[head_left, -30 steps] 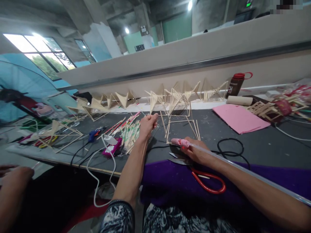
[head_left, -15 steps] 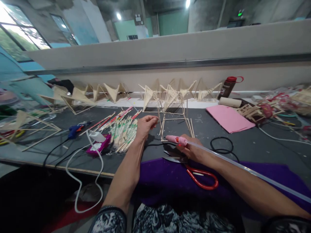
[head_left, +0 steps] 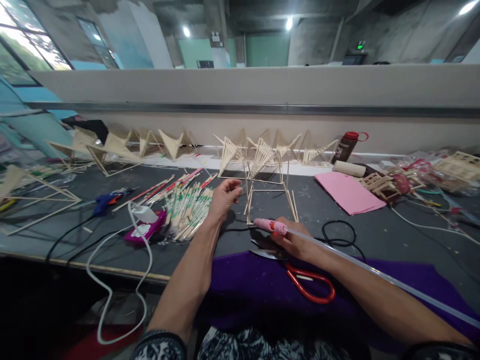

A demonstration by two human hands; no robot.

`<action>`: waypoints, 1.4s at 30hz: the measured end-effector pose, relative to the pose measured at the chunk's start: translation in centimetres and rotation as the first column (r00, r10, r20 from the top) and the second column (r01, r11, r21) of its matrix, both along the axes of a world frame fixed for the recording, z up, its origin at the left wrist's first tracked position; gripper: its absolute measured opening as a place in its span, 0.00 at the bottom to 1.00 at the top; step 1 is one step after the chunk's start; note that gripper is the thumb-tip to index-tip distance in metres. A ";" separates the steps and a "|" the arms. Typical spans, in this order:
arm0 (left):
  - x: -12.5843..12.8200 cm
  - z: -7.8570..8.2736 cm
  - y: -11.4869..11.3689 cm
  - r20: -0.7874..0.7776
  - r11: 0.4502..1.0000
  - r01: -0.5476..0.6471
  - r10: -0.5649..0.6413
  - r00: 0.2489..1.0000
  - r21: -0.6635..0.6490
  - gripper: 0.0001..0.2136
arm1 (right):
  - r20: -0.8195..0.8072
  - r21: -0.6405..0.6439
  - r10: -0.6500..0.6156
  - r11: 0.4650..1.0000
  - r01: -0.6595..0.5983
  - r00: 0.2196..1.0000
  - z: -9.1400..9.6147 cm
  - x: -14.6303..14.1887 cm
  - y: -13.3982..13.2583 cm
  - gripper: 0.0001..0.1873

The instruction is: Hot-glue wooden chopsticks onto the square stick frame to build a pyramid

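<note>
The right hand (head_left: 294,240) is grasping a pink glue gun (head_left: 267,226), fingers wrapped round it over the table (head_left: 225,245). Its long axis is lying nearly level, the nozzle pointing left and slightly away from the wearer; one clear rod (head_left: 375,271) is trailing from its rear over the right forearm. The tip is sitting just beside the near-left corner of one stick frame (head_left: 268,190) — whether touching, one cannot tell. The left hand (head_left: 224,194) is hovering near that frame, fingers loosely curled; whether they are holding anything thin is unclear. One pair of scissors (head_left: 270,255) is lying on the purple cloth (head_left: 243,285), and one blue glue gun (head_left: 105,201) is resting farther left. Compared with half a second ago, the left fingertips are standing farther apart — the pink gun is keeping its direction.
</note>
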State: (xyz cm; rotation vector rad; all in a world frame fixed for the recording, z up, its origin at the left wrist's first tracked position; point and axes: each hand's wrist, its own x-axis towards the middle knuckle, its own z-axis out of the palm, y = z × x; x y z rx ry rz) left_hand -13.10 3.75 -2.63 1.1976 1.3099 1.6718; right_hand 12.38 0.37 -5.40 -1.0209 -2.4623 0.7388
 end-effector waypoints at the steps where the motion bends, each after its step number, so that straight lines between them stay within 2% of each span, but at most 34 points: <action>1: 0.0 0.0 -0.1 0.000 1.000 0.012 -0.012 1.000 -0.005 0.14 | 0.013 0.010 -0.018 1.000 0.017 1.000 -0.1 0.0 0.0 0.17; 7: -0.2 -0.3 -0.2 -0.032 0.998 0.006 -0.008 0.999 -0.063 0.14 | 0.042 0.057 -0.021 0.998 0.019 0.999 0.2 -0.1 0.0 0.15; 10: -0.8 -0.1 0.9 -0.061 0.995 -0.051 0.045 0.997 -0.085 0.17 | 0.045 0.070 -0.019 0.997 0.016 0.999 0.5 -0.2 0.0 0.14; 12: -1.3 0.5 2.2 -0.075 0.997 -0.051 0.047 0.996 -0.053 0.19 | 0.048 0.072 -0.016 0.997 0.012 0.999 0.6 -0.2 0.0 0.15; 17: -1.6 2.1 6.0 -0.085 0.990 0.141 -0.140 0.987 0.015 0.22 | 0.075 0.047 0.014 0.999 -0.017 0.997 0.9 -0.2 -0.1 0.17; 20: -1.0 2.3 7.0 -0.104 0.978 0.210 -0.208 0.973 0.010 0.27 | 0.086 0.053 0.024 0.998 -0.029 0.996 0.8 -0.2 0.1 0.19; 26: -0.3 2.3 6.8 -0.113 0.973 0.232 -0.232 0.966 -0.013 0.31 | 0.125 0.042 0.002 0.999 -0.007 0.992 0.6 -0.2 0.3 0.18; 36: -0.1 2.1 7.0 -0.095 0.971 0.238 -0.237 0.967 0.004 0.33 | 0.077 0.019 0.019 1.000 -0.021 0.997 0.8 0.0 0.1 0.18; 39: -0.4 2.0 7.1 -0.071 0.977 0.214 -0.213 0.975 0.014 0.32 | 0.064 0.054 0.036 0.998 -0.039 0.997 0.4 0.0 0.3 0.18; 42: -0.9 2.0 6.9 -0.055 0.992 0.125 -0.123 0.991 0.028 0.30 | 0.079 0.056 0.023 0.998 -0.028 0.997 0.3 0.0 0.3 0.18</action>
